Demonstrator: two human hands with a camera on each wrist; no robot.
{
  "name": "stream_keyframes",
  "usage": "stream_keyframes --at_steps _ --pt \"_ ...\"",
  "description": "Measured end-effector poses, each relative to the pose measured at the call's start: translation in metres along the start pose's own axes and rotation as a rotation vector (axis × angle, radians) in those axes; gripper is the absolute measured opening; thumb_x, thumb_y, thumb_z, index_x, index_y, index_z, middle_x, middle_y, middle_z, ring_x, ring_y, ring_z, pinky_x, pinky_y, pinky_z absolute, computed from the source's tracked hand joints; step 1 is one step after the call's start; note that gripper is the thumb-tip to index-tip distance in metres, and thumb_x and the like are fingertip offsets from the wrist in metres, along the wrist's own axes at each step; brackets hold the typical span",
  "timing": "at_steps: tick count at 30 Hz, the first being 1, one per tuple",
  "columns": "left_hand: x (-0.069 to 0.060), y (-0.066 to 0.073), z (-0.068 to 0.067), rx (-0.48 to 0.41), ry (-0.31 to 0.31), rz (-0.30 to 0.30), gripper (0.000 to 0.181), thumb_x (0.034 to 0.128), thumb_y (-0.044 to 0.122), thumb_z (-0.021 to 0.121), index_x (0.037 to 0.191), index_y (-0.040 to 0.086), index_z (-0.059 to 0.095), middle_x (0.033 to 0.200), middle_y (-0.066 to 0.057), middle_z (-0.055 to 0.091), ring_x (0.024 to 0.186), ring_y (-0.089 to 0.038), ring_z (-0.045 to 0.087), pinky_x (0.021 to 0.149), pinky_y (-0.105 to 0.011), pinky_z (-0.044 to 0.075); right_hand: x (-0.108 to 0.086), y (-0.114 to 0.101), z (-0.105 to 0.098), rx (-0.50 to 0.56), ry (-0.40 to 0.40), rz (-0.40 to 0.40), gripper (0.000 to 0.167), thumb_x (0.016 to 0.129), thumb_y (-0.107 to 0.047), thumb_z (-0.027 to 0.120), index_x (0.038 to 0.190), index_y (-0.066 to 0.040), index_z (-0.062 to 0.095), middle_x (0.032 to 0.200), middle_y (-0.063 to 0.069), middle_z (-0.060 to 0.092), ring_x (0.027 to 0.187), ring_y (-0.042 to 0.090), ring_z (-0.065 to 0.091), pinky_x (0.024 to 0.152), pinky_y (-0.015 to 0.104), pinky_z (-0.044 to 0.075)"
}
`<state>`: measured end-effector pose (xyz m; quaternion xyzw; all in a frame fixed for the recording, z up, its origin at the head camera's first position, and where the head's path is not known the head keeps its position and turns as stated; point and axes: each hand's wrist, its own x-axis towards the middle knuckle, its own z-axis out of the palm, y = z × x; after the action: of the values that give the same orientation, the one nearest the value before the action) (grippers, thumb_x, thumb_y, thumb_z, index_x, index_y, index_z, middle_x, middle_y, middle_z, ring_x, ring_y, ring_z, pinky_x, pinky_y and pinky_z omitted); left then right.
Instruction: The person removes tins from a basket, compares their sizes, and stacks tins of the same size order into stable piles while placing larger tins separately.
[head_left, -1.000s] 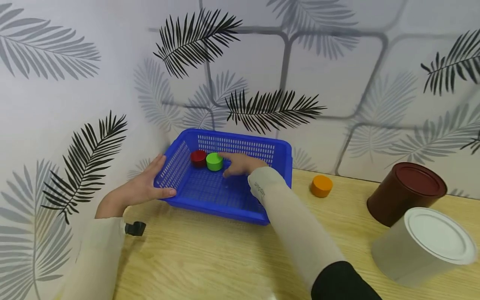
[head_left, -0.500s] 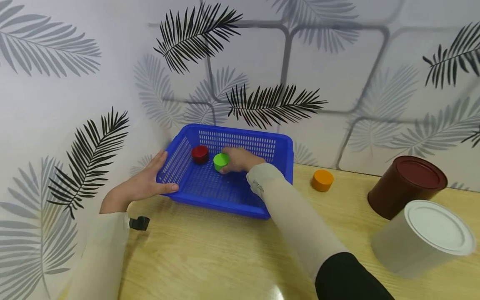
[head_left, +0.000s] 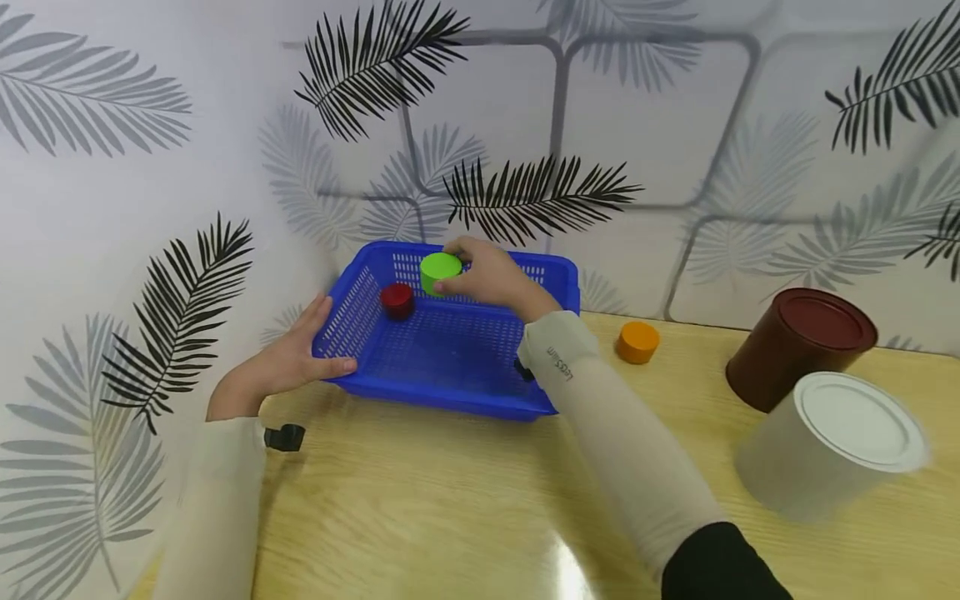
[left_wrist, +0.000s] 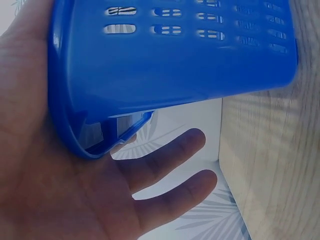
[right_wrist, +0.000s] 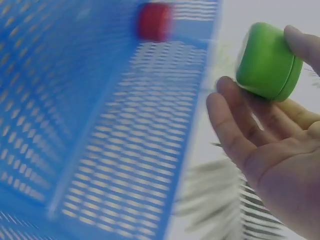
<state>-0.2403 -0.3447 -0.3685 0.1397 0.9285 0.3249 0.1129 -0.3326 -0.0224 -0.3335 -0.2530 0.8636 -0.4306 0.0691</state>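
A small green round container with a seam around it is pinched between the thumb and fingers of my right hand, raised above the blue plastic basket. In the right wrist view the green container sits clear of the basket's rim. My left hand rests against the basket's left front corner, its thumb along the front rim. The left wrist view shows its fingers stretched out past the rim. A small red round container stands inside the basket, in the back left corner.
To the right of the basket an orange round container stands on the wooden table. Farther right are a dark brown lidded can and a white lidded can. A leaf-patterned wall rises close behind the basket.
My right hand has taken hold of the green container and lifted it off the basket's floor, up toward the back rim. The left hand keeps its place at the corner.
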Motion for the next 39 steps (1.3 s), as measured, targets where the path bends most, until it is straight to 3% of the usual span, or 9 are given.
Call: stream_keyframes --at_steps 5,11,17,24,30,34,39 --pt "0.000 0.001 -0.004 -0.001 -0.002 0.006 0.115 0.0903 0.041 0.075 0.160 0.004 -0.010 0.166 -0.018 -0.015 0.151 -0.040 -0.011 0.116 -0.066 0.006 -0.047 -0.010 -0.030 0.126 0.079 -0.048 0.057 0.090 -0.026 0.079 0.139 -0.008 0.055 0.120 0.009 0.062 0.107 0.024 0.060 0.086 0.038 0.053" --pt "0.001 0.001 0.001 -0.011 -0.014 0.004 0.114 0.0913 0.042 0.073 0.160 0.004 -0.009 0.166 -0.018 -0.016 0.151 -0.039 -0.012 0.116 -0.065 0.004 -0.101 0.013 -0.055 0.169 0.186 -0.036 0.061 0.091 -0.026 0.077 0.144 -0.010 0.052 0.124 0.011 0.060 0.108 0.027 0.061 0.087 0.042 0.054" --pt "-0.001 -0.002 0.003 -0.017 -0.023 -0.001 0.114 0.0915 0.041 0.073 0.160 0.005 -0.010 0.166 -0.018 -0.016 0.151 -0.039 -0.013 0.116 -0.066 0.004 -0.142 0.061 -0.071 0.111 0.330 0.132 0.072 0.092 -0.031 0.077 0.153 -0.011 0.044 0.135 0.013 0.055 0.111 0.030 0.059 0.086 0.044 0.053" --pt "-0.001 0.003 0.001 -0.020 -0.031 0.005 0.115 0.0909 0.040 0.074 0.160 0.006 -0.012 0.165 -0.018 -0.018 0.150 -0.040 -0.014 0.115 -0.067 0.003 -0.177 0.108 -0.092 0.004 0.442 0.301 0.074 0.094 -0.039 0.073 0.153 -0.008 0.041 0.144 0.019 0.049 0.110 0.035 0.057 0.085 0.046 0.051" --pt "-0.003 0.002 0.004 -0.028 -0.035 -0.001 0.116 0.0906 0.041 0.074 0.160 0.007 -0.013 0.165 -0.018 -0.018 0.150 -0.040 -0.014 0.114 -0.068 0.003 -0.184 0.135 -0.094 -0.019 0.435 0.409 0.078 0.094 -0.038 0.073 0.152 0.001 0.038 0.147 0.026 0.046 0.133 0.044 0.044 0.105 0.056 0.040" --pt "-0.002 0.002 0.003 -0.005 -0.026 0.011 0.115 0.0913 0.041 0.073 0.160 0.006 -0.012 0.165 -0.018 -0.019 0.150 -0.041 -0.014 0.114 -0.068 0.004 -0.181 0.146 -0.088 0.005 0.417 0.427 0.077 0.093 -0.035 0.074 0.150 0.002 0.039 0.146 0.026 0.046 0.137 0.044 0.039 0.110 0.057 0.034" --pt "-0.001 0.000 0.002 0.002 -0.015 0.010 0.114 0.0915 0.041 0.073 0.160 0.006 -0.011 0.165 -0.019 -0.018 0.150 -0.041 -0.013 0.115 -0.068 0.003 -0.176 0.151 -0.084 0.023 0.411 0.431 0.076 0.094 -0.035 0.073 0.149 0.002 0.036 0.147 0.027 0.043 0.136 0.044 0.040 0.109 0.057 0.034"
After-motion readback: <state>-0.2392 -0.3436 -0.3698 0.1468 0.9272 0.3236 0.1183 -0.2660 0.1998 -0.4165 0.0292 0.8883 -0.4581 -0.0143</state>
